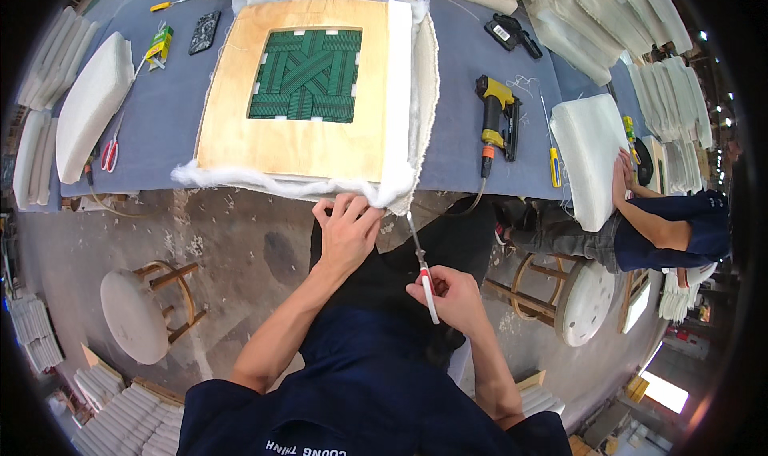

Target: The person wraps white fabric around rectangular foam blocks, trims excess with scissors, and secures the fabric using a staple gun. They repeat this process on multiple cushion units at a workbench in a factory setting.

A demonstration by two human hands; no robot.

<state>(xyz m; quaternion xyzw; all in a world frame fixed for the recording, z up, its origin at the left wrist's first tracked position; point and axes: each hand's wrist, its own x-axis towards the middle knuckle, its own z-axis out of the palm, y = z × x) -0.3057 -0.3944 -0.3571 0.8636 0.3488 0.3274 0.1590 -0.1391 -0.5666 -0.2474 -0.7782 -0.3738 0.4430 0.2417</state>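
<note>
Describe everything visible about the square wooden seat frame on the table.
The wooden seat frame is a square of pale plywood lying flat on the blue-grey table. Its square middle opening is filled with interwoven dark green webbing. White padding wraps up over its right side and shows fluffy along the near edge. The left hand pinches that padding at the near right corner; the right hand holds scissors pointing toward it.

Both our hands out in front, low.
Our left hand point(348, 224) reaches forward, fingers curled and pinching; our right hand point(450, 290) sits nearer, fist closed, wrist bent.
</note>
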